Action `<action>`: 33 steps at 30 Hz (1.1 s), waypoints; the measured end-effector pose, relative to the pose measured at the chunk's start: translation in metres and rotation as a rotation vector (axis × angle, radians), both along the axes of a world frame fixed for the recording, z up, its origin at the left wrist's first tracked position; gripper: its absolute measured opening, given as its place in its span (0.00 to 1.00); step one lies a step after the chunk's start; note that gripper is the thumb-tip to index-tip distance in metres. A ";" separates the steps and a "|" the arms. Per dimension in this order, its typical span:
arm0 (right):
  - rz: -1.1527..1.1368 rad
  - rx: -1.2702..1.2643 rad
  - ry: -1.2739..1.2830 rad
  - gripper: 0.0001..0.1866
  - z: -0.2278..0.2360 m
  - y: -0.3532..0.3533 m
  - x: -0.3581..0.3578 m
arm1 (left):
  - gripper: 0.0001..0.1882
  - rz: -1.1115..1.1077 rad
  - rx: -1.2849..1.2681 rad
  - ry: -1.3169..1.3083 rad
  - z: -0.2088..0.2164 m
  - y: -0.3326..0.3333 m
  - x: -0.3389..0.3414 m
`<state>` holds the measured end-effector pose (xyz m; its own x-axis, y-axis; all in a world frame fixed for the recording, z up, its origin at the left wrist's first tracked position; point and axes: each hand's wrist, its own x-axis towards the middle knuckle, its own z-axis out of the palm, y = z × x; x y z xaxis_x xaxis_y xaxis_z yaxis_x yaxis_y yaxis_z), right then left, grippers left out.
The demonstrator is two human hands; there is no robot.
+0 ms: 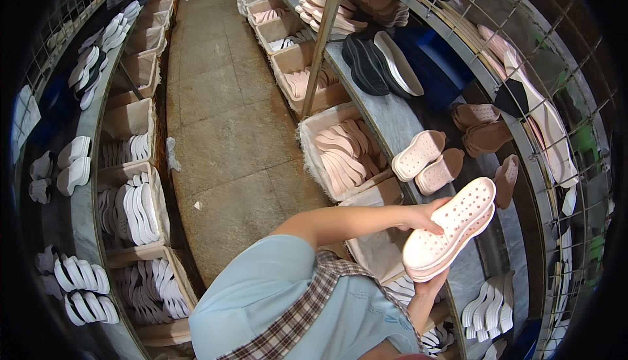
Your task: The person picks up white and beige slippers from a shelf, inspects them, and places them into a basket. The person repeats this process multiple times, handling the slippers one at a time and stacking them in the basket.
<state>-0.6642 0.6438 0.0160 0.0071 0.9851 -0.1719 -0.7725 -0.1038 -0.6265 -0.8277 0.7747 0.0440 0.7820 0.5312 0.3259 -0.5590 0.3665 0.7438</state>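
Observation:
My left hand [426,218] is closed on a stack of pale pink perforated shoe soles [451,226], its thumb lying across the top one. At least two soles are layered there, tilted above the right-hand shelf. Underneath, my right hand [428,288] supports the stack at its lower end; some of its fingers are hidden behind the soles. Just beyond the stack, on the marble-look shelf [400,121], stand two similar pink soles [439,169]. Black soles [363,65] lean near a white-and-black sole [399,64] farther along that shelf.
Fabric-lined bins [314,144] full of pink soles run below the right shelf. White soles [487,307] stand near the shelf's close end. Wire mesh [549,98] and a metal post [325,39] border this side. Across the tiled aisle [229,118] are shelves and bins [134,177] of white soles.

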 end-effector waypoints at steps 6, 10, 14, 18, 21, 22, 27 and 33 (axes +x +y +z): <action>-0.097 0.067 -0.137 0.27 0.020 0.006 -0.043 | 0.54 0.126 0.004 -0.007 0.027 -0.013 -0.088; -0.106 0.204 -0.297 0.31 0.049 0.022 -0.093 | 0.47 0.387 0.025 -0.071 0.042 -0.019 -0.143; 0.133 0.379 -0.391 0.43 0.071 0.036 -0.119 | 0.34 0.427 -0.030 -0.206 0.036 -0.026 -0.206; 0.482 0.078 -0.260 0.38 0.052 0.066 -0.152 | 0.29 0.539 -0.109 -0.156 0.016 -0.049 -0.244; 0.559 0.115 -0.210 0.34 0.033 0.063 -0.175 | 0.27 0.651 -0.231 -0.100 -0.002 -0.066 -0.264; 0.598 0.070 -0.214 0.32 0.031 0.065 -0.180 | 0.26 0.662 -0.240 -0.105 -0.008 -0.070 -0.268; 0.686 -0.123 -0.123 0.27 0.026 0.068 -0.194 | 0.24 0.675 -0.488 -0.144 -0.034 -0.086 -0.284; 0.661 -0.160 -0.322 0.27 0.010 0.059 -0.214 | 0.24 0.648 -0.573 -0.206 -0.048 -0.108 -0.284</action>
